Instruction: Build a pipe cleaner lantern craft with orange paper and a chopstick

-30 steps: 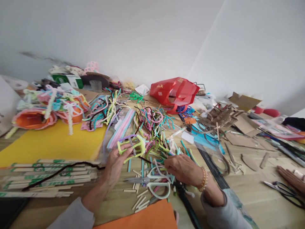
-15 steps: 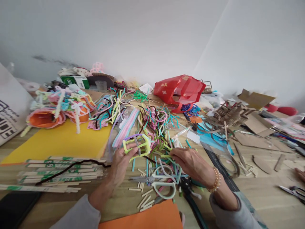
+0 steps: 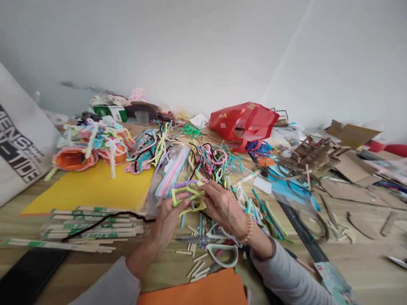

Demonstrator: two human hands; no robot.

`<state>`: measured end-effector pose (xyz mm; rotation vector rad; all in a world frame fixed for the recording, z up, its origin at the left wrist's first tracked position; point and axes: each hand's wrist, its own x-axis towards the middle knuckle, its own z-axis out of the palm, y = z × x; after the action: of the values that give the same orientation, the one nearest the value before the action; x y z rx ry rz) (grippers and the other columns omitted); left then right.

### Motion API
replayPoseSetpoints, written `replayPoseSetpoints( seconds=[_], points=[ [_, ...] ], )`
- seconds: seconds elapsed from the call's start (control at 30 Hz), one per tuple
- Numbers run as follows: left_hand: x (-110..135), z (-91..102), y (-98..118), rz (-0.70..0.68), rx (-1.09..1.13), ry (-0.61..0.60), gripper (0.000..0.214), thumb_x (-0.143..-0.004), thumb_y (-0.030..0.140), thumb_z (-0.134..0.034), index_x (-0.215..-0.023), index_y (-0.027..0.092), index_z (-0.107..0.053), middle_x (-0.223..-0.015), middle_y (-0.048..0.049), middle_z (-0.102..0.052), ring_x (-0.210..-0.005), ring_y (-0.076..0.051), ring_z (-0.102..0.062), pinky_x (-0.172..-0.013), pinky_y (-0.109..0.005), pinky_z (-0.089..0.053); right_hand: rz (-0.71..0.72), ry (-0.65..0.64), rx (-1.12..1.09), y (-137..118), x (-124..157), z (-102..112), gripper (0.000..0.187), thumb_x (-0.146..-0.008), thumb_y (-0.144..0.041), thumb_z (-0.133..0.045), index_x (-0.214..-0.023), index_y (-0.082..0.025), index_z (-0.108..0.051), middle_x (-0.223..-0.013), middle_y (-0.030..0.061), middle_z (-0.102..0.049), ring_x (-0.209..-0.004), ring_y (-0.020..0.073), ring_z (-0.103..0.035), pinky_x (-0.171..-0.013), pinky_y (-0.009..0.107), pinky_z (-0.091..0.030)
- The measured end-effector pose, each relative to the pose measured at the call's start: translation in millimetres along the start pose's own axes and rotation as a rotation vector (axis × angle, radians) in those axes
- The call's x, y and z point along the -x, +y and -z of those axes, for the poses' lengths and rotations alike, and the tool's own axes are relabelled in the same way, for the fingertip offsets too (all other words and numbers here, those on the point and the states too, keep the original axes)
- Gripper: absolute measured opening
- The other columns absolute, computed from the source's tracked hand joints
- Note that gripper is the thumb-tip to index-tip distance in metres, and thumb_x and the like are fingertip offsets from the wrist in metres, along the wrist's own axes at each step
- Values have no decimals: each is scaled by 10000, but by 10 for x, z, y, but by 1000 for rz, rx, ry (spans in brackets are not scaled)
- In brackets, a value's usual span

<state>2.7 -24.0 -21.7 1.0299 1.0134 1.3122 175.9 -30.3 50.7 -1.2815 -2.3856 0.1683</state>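
My left hand (image 3: 168, 218) grips a small box-like frame (image 3: 192, 190) bent from yellow-green pipe cleaners, with a purple strip along its top. At the frame's right side my right hand (image 3: 226, 208), with a beaded bracelet at the wrist, has its fingers pinched on the upper edge. Whether a separate piece is between those fingers is hidden. Below the hands lie scissors (image 3: 203, 240) with pale handles, blades pointing left. Short cut wooden sticks (image 3: 196, 267) are scattered beside them. Behind the frame spreads a tangled pile of coloured pipe cleaners (image 3: 210, 159).
Yellow sheets (image 3: 92, 188), wrapped chopsticks (image 3: 95, 228) and a black phone (image 3: 32, 271) lie at left. An orange sheet (image 3: 197, 290) is in front. A red bag (image 3: 243, 120) stands at the back, brown cardboard pieces (image 3: 352, 190) at right. Orange craft baskets (image 3: 74, 157) sit back left.
My right hand has moved left from the pipe-cleaner pile to the yellow-green frame, uncovering loose pipe cleaners. My left hand still holds the frame. The view has turned slightly left.
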Motion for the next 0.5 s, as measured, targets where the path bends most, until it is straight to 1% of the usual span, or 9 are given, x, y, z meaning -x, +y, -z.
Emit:
replayPoseSetpoints(
  seconds=[0.07,0.2,0.27,0.37,0.5],
  points=[
    [-1,5,-24,6,-3,4,243,-704,338,-746,-868,159,-754,-885,-56,-748,-792,-207,-672,-757,-296,-538,2,-9,23,20,-21,-99,209,-978,-229,-407,-1105,-204,-570,-1020,63,-593,-871,152,-598,-708,226,-415],
    [-18,18,-80,13,0,-21,261,-692,341,-756,-861,143,-744,-840,-61,-736,-756,-192,-662,-747,-303,-537,-33,10,71,57,-25,-239,171,-968,-255,-445,-936,-208,-606,-921,35,-594,-773,137,-590,-647,226,-380],
    [-26,23,-103,20,12,-15,255,-678,331,-769,-843,140,-737,-802,-52,-728,-717,-178,-656,-724,-297,-537,-39,27,65,68,-15,-257,168,-962,-259,-460,-881,-204,-597,-897,25,-592,-738,131,-579,-623,230,-362],
    [-27,26,-118,28,12,19,243,-654,313,-787,-820,144,-731,-734,-32,-715,-653,-157,-640,-679,-276,-533,-39,47,41,68,-2,-246,156,-951,-255,-481,-854,-201,-590,-896,20,-594,-714,124,-565,-606,233,-343],
    [-14,19,-104,20,24,13,205,-656,297,-787,-796,161,-726,-744,-16,-716,-678,-151,-643,-693,-261,-531,-48,62,21,67,-1,-244,152,-937,-243,-504,-826,-196,-596,-866,17,-591,-699,122,-548,-608,231,-332]
  ],
)
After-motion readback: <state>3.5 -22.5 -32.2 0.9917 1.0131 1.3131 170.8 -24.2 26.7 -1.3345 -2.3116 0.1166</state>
